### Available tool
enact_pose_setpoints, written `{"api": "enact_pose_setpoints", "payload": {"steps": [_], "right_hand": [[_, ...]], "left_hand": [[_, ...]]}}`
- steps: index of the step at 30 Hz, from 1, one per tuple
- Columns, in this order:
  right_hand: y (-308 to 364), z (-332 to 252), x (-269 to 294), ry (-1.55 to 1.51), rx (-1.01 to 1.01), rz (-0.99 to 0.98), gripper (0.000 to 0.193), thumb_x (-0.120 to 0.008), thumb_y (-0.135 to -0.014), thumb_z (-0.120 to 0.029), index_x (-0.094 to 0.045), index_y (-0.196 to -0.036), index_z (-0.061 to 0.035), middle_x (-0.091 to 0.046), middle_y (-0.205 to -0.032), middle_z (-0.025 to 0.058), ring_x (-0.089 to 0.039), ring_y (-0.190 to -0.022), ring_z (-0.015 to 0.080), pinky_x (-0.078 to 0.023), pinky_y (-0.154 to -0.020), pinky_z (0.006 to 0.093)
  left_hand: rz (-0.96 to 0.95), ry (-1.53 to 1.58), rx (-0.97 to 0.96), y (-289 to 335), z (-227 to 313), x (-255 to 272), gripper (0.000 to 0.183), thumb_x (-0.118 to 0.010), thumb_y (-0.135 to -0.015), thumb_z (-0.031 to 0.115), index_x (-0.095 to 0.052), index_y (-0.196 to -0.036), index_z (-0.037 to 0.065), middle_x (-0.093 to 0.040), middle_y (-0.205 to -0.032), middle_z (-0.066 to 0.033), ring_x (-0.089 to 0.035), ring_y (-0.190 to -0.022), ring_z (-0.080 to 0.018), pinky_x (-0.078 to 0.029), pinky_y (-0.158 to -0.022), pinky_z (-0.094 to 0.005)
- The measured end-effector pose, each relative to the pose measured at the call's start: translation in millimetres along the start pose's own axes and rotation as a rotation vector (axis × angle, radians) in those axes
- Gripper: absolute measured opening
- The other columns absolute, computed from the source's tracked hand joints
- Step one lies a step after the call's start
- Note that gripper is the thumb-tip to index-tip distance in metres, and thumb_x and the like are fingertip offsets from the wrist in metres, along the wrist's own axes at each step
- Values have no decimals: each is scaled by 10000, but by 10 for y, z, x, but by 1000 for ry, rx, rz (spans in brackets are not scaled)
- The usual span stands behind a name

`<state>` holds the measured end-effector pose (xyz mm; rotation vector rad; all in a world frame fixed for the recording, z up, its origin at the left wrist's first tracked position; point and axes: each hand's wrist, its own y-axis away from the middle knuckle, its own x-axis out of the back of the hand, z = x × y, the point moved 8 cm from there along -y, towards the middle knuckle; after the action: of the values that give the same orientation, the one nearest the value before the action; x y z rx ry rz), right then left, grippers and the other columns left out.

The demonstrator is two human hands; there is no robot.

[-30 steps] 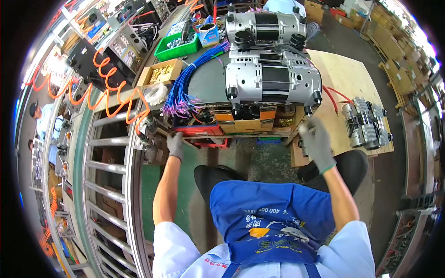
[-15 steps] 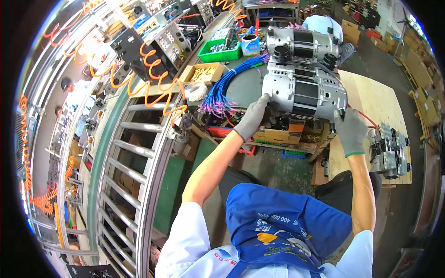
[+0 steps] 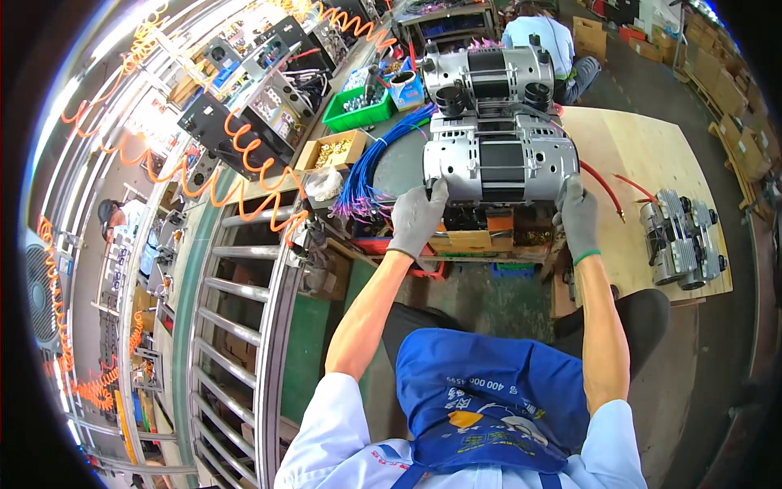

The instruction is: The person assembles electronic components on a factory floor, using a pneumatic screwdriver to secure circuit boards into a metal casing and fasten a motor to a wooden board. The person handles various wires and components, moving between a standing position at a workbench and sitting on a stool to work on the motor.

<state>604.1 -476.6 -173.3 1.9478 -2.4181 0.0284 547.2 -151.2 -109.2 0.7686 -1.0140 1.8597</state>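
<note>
A silver motor-pump unit (image 3: 456, 169) with a dark middle band lies on the bench in front of me. My left hand (image 3: 419, 216), in a grey glove, is closed on its lower left end by a small black fitting. At the opposite end my right hand (image 3: 578, 216), gloved in grey with a green cuff, has its fingers bent around the lower right edge; some fingertips are hidden. A second silver motor unit (image 3: 493, 77) with black round parts sits directly behind. To the left lies a bundle of blue wires (image 3: 371, 167) with pink tips.
A cardboard box (image 3: 332, 150) of brass parts and a green bin (image 3: 358, 111) stand at left. Orange coiled air hoses (image 3: 236, 183) hang over the roller conveyor (image 3: 236, 306). On the right, a wooden board (image 3: 643, 138) holds pump parts (image 3: 684, 236) and a red hose (image 3: 601, 183). Another person (image 3: 542, 37) is behind.
My right hand has come inward against the unit's right end, uncovering the red hose. My left hand has shifted slightly along the lower left end. The whole view has swung a little.
</note>
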Motion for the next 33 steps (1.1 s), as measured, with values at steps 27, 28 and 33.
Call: {"api": "enact_pose_setpoints", "payload": {"steps": [27,28,33], "right_hand": [[-271,856,-185,264,-206,-159,235,-671,-808,-268,-635,-768,-39,-612,-621,103,-614,-539,245,-477,-502,365],[-199,835,-234,110,-279,-203,200,-667,-812,-234,-618,-743,-53,-580,-577,75,-579,-475,205,-447,-442,337],[-288,1154,-341,-391,-423,-364,146,-632,-842,-158,-548,-735,-105,-513,-569,18,-477,-424,138,-343,-375,295]], "left_hand": [[-922,1720,452,263,-392,-1559,288,-584,-869,290,-567,-652,101,-601,-735,-64,-557,-609,-184,-373,-487,-278],[-732,1274,531,234,-600,-1522,293,-586,-863,279,-581,-649,79,-606,-700,-75,-565,-593,-196,-395,-493,-293],[-264,-122,246,-23,-489,-892,371,-563,-787,280,-661,-752,-76,-696,-860,-280,-667,-787,-453,-542,-769,-475]]}}
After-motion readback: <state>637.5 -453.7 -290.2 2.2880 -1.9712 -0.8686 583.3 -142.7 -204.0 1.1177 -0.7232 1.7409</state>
